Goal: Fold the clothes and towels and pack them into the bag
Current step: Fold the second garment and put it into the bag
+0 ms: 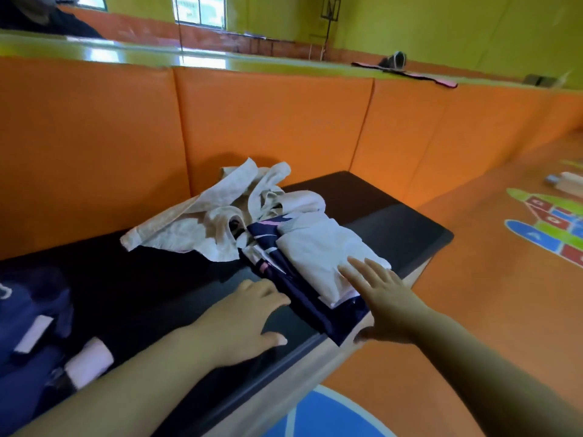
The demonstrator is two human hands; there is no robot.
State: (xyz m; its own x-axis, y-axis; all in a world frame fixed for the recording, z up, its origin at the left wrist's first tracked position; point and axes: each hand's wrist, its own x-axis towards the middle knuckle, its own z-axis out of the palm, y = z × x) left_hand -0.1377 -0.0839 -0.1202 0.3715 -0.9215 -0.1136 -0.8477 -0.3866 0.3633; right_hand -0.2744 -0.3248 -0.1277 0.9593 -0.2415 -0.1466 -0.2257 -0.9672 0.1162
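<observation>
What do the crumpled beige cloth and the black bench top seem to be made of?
The beige cloth: probably terry cotton, matte; nubby surface, soft thick folds.
The black bench top: likely vinyl or leatherette, smooth with a faint sheen; light reflects near its rounded edge.

Orange padded wall (268, 121), black bench (394, 222), orange floor (473, 294), windows (198, 11)

Left grip (252, 313) palm-down, fingers loosely extended; right grip (385, 305) flat, fingers spread.
</observation>
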